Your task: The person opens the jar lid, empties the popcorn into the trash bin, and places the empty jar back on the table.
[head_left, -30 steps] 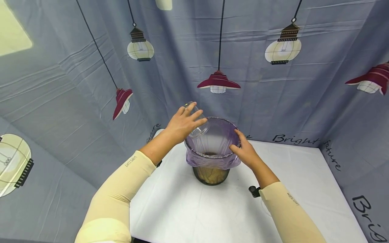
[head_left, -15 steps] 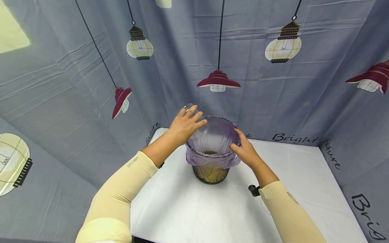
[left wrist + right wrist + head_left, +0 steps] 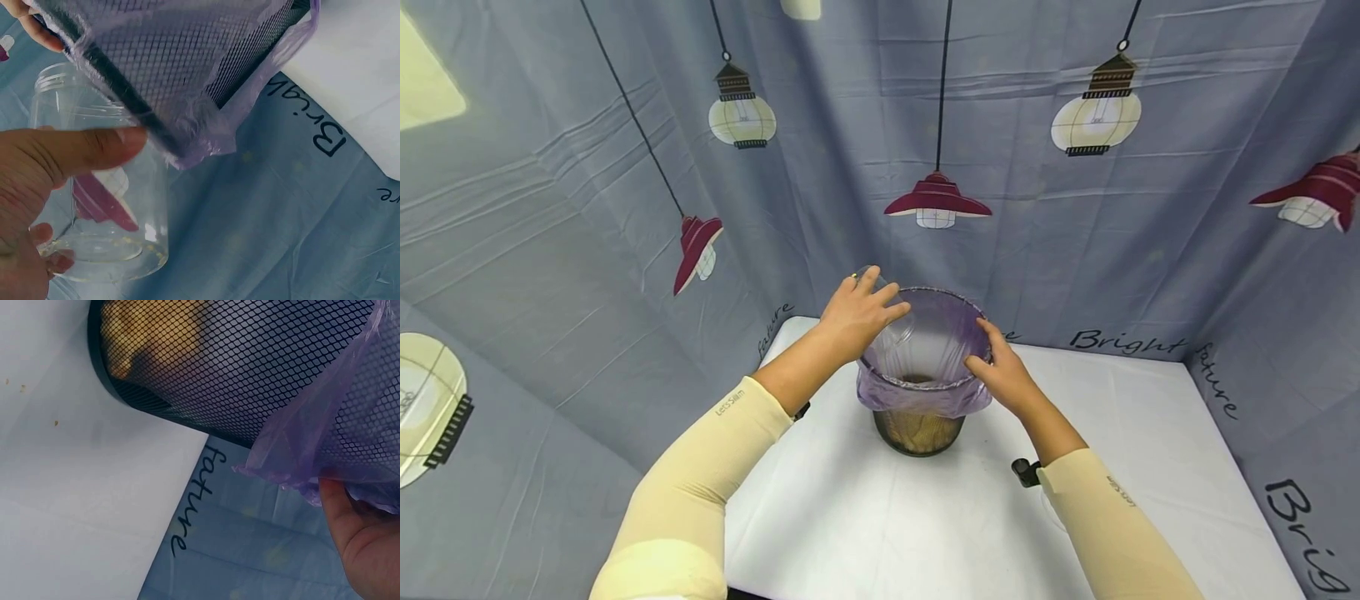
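My left hand (image 3: 859, 321) grips a clear jar (image 3: 147, 206) over the left rim of a waste bin. The jar tilts, its threaded mouth toward the bin's opening and its base up and away. A few small yellowish bits cling inside the base. Black mesh forms the bin (image 3: 244, 356), and a purple bag (image 3: 917, 402) lines it, folded over the rim. On the right side, my right hand (image 3: 1009, 377) holds the bagged rim, thumb inside and the other fingers mostly hidden. Yellow-brown matter (image 3: 153, 331) shows through the mesh near the bin's bottom.
The bin stands on a white-covered table (image 3: 880, 517). A grey-blue curtain (image 3: 1022, 250) printed with lamps and lettering surrounds its back and sides. Tiny brown crumbs (image 3: 55, 423) lie on the table cover beside the bin. A black wrist device (image 3: 1026, 472) sits by the right sleeve.
My left hand has sunk slightly and shifted a little right with the jar, closer to the bin's opening. The right hand keeps its hold on the rim.
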A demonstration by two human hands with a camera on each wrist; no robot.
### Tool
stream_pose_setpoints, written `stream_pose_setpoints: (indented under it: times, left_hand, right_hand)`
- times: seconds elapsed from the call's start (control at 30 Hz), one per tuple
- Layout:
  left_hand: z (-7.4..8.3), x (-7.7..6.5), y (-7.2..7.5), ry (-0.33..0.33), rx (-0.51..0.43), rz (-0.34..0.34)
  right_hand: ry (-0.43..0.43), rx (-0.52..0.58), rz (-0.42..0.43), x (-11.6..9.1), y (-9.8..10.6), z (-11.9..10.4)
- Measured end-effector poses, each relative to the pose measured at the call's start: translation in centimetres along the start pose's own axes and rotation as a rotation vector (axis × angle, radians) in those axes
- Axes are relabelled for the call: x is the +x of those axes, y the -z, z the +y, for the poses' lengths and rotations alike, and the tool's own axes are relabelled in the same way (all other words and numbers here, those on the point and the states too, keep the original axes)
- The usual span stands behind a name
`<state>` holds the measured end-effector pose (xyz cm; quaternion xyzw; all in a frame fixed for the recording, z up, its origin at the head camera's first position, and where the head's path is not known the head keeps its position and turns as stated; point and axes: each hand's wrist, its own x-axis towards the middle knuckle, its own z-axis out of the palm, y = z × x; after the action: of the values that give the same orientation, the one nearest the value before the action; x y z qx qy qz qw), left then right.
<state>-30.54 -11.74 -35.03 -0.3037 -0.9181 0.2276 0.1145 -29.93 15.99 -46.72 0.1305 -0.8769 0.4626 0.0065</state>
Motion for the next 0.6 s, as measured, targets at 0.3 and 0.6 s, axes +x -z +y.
stream_pose_setpoints:
  times: [0.3, 0.6]
  left_hand:
    - [-0.21, -0.23, -0.08, 0.011, -0.032, 0.048]
    - [-0.24, -0.2, -0.14, 0.013, -0.038, 0.097]
  right_hand:
    - [-0.006, -0.002, -0.007, -0.03, -0.16, 0.03]
    - [-0.015, 0.002, -0.012, -0.09, -0.08, -0.03]
